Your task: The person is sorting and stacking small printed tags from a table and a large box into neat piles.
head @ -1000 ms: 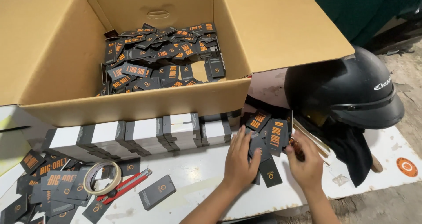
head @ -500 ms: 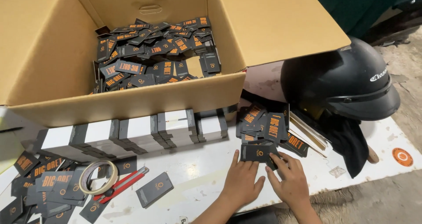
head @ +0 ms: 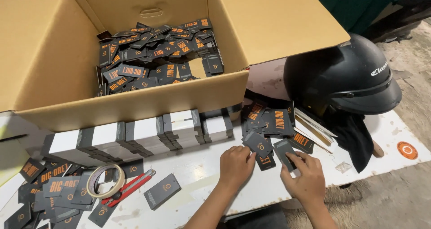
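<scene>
My left hand (head: 235, 166) rests palm down on the white table (head: 202, 175), its fingertips touching dark grey tags at the edge of a loose pile (head: 269, 125). My right hand (head: 305, 177) pinches one dark grey tag (head: 284, 151) by its lower end, just right of the left hand. The pile of dark tags with orange print lies between the open cardboard box (head: 134, 105) and the black helmet (head: 345, 78). Inside the box lie many more of the same tags (head: 157, 56).
A row of stacked white-and-grey cards (head: 139, 137) leans along the box front. At the left lie a tape roll (head: 105, 180), a red cutter (head: 128, 191), a single grey tag (head: 162, 191) and more loose tags (head: 45, 188). The table's front edge runs close below my hands.
Both hands have drawn back from the pile toward the table's front edge. The right hand now pinches a single tag pulled from the pile. The view has shifted slightly.
</scene>
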